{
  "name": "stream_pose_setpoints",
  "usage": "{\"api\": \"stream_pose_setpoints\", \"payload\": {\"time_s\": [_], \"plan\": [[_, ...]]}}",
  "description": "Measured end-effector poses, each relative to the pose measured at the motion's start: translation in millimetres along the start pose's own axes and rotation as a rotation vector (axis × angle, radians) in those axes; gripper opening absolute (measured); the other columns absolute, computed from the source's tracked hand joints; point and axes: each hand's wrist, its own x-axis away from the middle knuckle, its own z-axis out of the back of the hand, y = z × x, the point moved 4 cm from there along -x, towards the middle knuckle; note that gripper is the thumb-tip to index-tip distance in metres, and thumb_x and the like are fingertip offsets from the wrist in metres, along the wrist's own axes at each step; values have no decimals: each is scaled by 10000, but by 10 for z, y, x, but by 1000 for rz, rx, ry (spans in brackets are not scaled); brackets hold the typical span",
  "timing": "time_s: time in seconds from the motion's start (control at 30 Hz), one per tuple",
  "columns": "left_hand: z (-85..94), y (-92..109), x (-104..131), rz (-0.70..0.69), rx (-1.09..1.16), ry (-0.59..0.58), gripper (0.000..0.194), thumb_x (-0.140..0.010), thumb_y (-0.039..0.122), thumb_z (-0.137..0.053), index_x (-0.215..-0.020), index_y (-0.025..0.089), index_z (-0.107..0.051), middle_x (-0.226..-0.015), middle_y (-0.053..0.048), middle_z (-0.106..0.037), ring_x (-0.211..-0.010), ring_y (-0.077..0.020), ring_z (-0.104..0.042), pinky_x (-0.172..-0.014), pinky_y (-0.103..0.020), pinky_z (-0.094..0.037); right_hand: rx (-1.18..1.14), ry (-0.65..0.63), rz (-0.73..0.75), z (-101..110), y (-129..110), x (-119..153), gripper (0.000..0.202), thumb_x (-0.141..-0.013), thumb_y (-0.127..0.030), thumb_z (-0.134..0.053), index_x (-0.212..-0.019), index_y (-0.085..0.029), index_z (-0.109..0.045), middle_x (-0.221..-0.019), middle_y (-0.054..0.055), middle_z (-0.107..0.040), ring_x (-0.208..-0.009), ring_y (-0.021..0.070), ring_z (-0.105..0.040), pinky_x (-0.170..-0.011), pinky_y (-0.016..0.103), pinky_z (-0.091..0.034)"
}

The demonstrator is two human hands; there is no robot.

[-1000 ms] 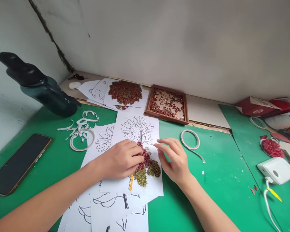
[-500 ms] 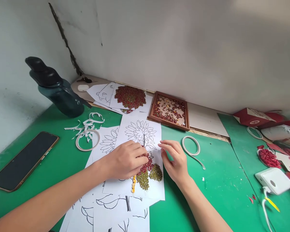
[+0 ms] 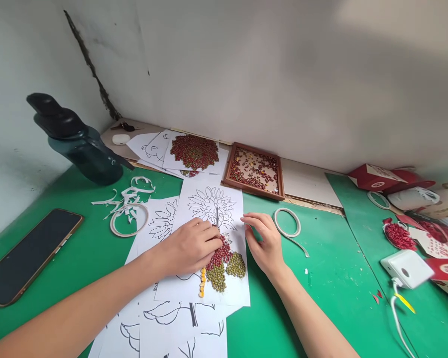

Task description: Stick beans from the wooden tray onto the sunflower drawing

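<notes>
Over the paper with the flower drawing (image 3: 182, 199), my left hand (image 3: 196, 244) is closed, its fingers pinched together at the patch of red beans (image 3: 219, 254). Whatever sits between those fingertips is hidden. Below the red patch lie green mung beans (image 3: 216, 278), with a second mung-bean cluster (image 3: 236, 265) to the right. A short column of yellow corn kernels (image 3: 202, 283) runs beside them. My right hand (image 3: 264, 244) rests at the paper's right edge, fingers loosely curved and apart, holding nothing visible.
A wooden tray (image 3: 282, 185) of mixed beans stands at the back, beside a bean-covered sheet (image 3: 194, 151). Tape rolls (image 3: 286, 222), peeled strips (image 3: 129, 196), a phone (image 3: 33, 253) and a dark bottle (image 3: 85, 154) surround the papers. A white charger (image 3: 406, 268) lies right.
The camera view has shifted, so most things appear slightly further left. My left fingers remain at the red beans, uncovering slightly more of them. My right hand keeps nearly the same pose.
</notes>
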Motion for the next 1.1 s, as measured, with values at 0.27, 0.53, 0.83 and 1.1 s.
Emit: {"api": "stream_pose_setpoints", "payload": {"time_s": [0.27,0.53,0.83,1.1], "plan": [[-6,1,-10,51,62,-75,176,-1003,164,-555,-1147,186,-654,-1115,-78,-676,-1017,-256,-599,-854,-427,-475,-17,-5,-10,-5,11,24,309,-998,-63,-575,-1159,-283,-720,-1116,60,-752,-1022,244,-698,-873,430,-582],[-46,-15,-1,72,104,-113,171,-1009,167,-534,-1134,187,-650,-1114,-84,-664,-1027,-264,-587,-872,-437,-466,235,130,-83,327,679,-548,250,-953,-165,-597,-1120,-268,-751,-1087,65,-801,-1056,295,-688,-931,473,-567],[-60,-26,11,72,101,-93,146,-1011,173,-560,-1118,195,-657,-1131,-75,-671,-1044,-257,-601,-885,-431,-478,395,-56,-362,350,1793,-1496,631,-821,-157,-566,-1446,-171,-646,-1080,88,-838,-1230,362,-606,-1000,511,-540],[-39,-14,3,52,29,-58,101,-1013,195,-576,-1068,184,-659,-1090,-76,-659,-976,-245,-584,-831,-407,-470,540,-219,-227,288,1789,-1444,665,-923,-144,-519,-1588,-145,-529,-1201,122,-820,-1262,362,-636,-1046,501,-536]]}}
